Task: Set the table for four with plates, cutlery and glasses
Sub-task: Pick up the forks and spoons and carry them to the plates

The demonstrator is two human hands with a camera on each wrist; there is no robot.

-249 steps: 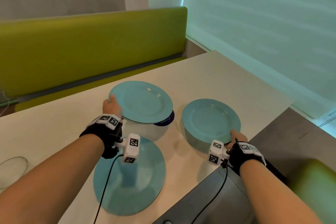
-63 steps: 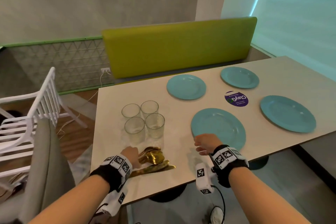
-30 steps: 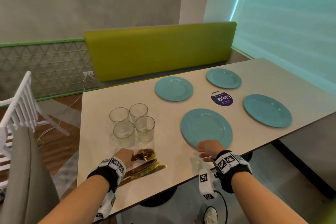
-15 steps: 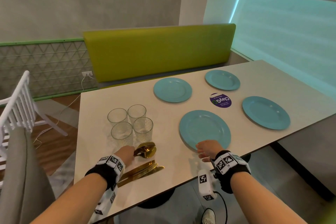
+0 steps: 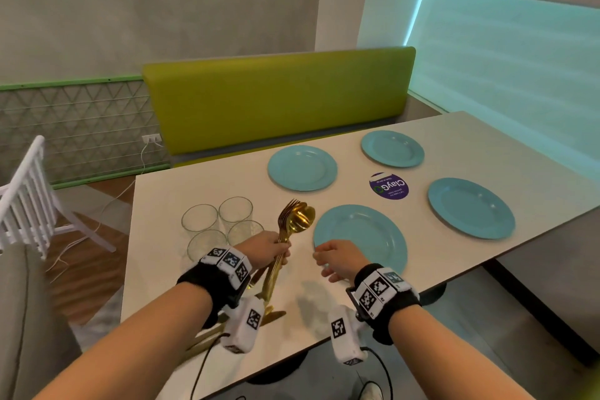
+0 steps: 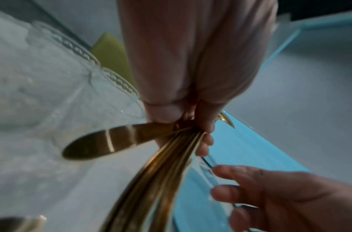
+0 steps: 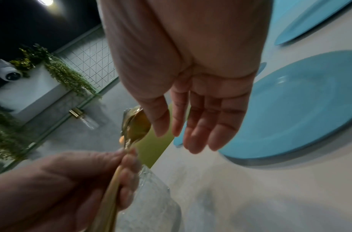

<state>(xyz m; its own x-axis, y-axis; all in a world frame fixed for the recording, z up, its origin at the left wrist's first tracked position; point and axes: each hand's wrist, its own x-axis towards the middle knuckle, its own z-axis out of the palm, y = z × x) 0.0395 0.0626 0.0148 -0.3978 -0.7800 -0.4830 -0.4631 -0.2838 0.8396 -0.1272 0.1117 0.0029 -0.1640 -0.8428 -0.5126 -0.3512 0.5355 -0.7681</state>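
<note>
My left hand [image 5: 269, 248] grips a bundle of gold forks and spoons [image 5: 292, 221] by the handles, heads raised above the table [image 5: 207, 191]; the handles [image 6: 151, 180] fan out below my fist. Gold knives [image 5: 269, 318] still lie on the table under my left wrist. My right hand [image 5: 337, 261] hovers empty with relaxed fingers [image 7: 199, 125] over the near edge of the nearest blue plate [image 5: 363, 237]. Three more blue plates [image 5: 302, 167] [image 5: 393, 149] [image 5: 470, 208] lie further off. Several clear glasses [image 5: 220, 226] stand clustered just left of my left hand.
A purple round sticker [image 5: 388, 186] sits between the plates. A green bench [image 5: 279, 97] runs along the table's far side. A white chair [image 5: 29, 191] stands at the left, and a grey seat back [image 5: 19, 318] is close at the lower left.
My left hand has lifted the forks and spoons off the table and swung them upright toward the near plate. The knives stayed down. My right hand rose slightly.
</note>
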